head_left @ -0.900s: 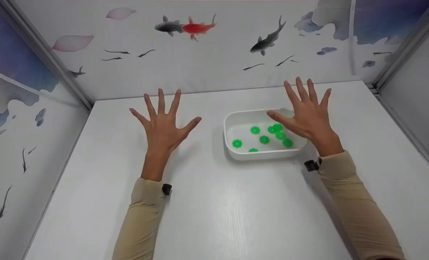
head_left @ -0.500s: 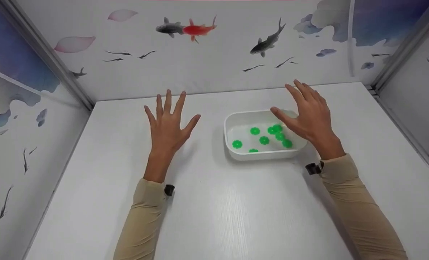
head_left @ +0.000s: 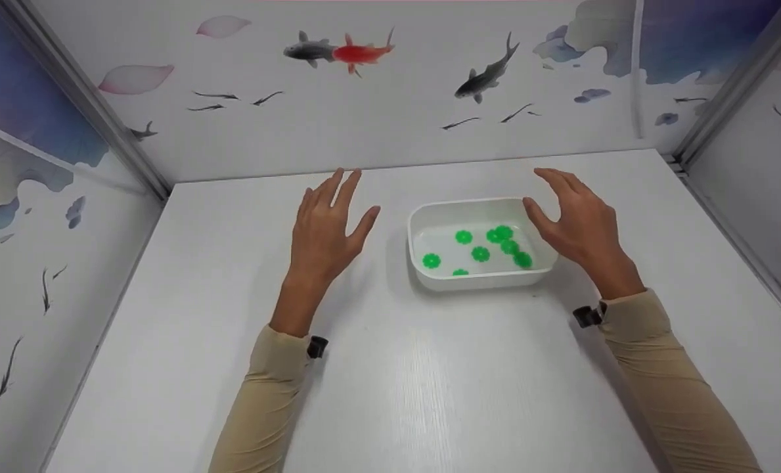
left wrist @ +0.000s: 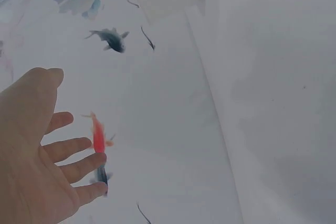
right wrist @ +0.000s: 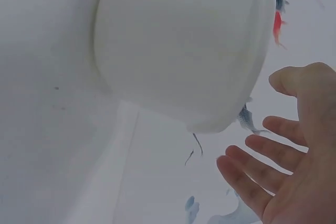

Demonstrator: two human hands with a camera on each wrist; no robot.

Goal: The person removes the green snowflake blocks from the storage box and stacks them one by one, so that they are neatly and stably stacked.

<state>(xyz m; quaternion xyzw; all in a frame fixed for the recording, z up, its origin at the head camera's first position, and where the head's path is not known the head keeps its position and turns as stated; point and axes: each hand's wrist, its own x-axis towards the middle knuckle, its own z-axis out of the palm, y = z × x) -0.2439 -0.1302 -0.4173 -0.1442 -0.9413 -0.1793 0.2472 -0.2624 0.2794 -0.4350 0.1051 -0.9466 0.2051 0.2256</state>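
Observation:
A white rectangular tub [head_left: 475, 282] with rounded corners stands on the table, right of centre. Several small green flower-shaped pieces [head_left: 481, 253] lie scattered on its floor, some overlapping on the right side. My left hand [head_left: 323, 240] hovers left of the tub with nothing in it, thumb apart from the relaxed fingers. Over the tub's right end is my right hand [head_left: 584, 226], its fingers slightly bent and its palm turned inward, holding nothing. In the right wrist view the tub's outer wall [right wrist: 178, 40] fills the top, beside the right hand [right wrist: 294, 156].
The white table [head_left: 397, 381] runs back to an upright panel [head_left: 390, 125] printed with fish. Side panels with metal posts [head_left: 735, 85] close off the left and right. Each wrist carries a small black camera [head_left: 318, 346].
Both hands have turned from spread, palms-down fingers to palms facing inward, with fingers closer together. The left hand has shifted right; the right hand has drawn slightly right and nearer. The tub stays put.

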